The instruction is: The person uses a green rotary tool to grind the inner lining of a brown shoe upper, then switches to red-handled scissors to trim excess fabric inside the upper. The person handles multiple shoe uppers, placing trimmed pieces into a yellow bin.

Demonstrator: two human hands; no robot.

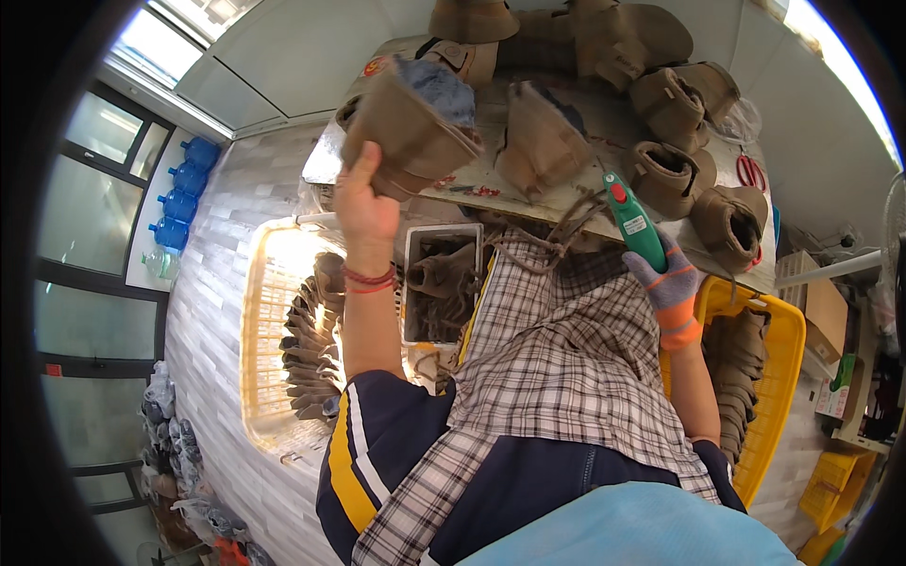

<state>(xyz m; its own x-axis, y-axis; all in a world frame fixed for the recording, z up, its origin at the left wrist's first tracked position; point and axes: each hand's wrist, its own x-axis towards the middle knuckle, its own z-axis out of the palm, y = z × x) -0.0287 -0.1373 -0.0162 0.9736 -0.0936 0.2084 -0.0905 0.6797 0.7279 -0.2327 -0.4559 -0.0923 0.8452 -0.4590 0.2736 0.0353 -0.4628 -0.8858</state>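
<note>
My bare left hand [366, 203], a red cord round its wrist, grips a brown boot upper [401, 132] by its lower left side, raised over the table. Blue-grey lining shows in its opening, and the piece is slightly blurred. My right hand [668, 283], in a grey and orange work glove, is closed round a green hand-held tool [634, 224] with a red button. The tool's thin tip points up toward the table, apart from the upper in my left hand. Between the two hands another brown boot upper [540, 141] lies on the table.
More brown uppers [661, 179] crowd the table's [481, 184] right and back, beside red-handled scissors [750, 172]. Stacked uppers fill a pale yellow basket [253, 349] at left and a yellow crate [788, 377] at right. A grey bin [411, 330] stands under the table's edge.
</note>
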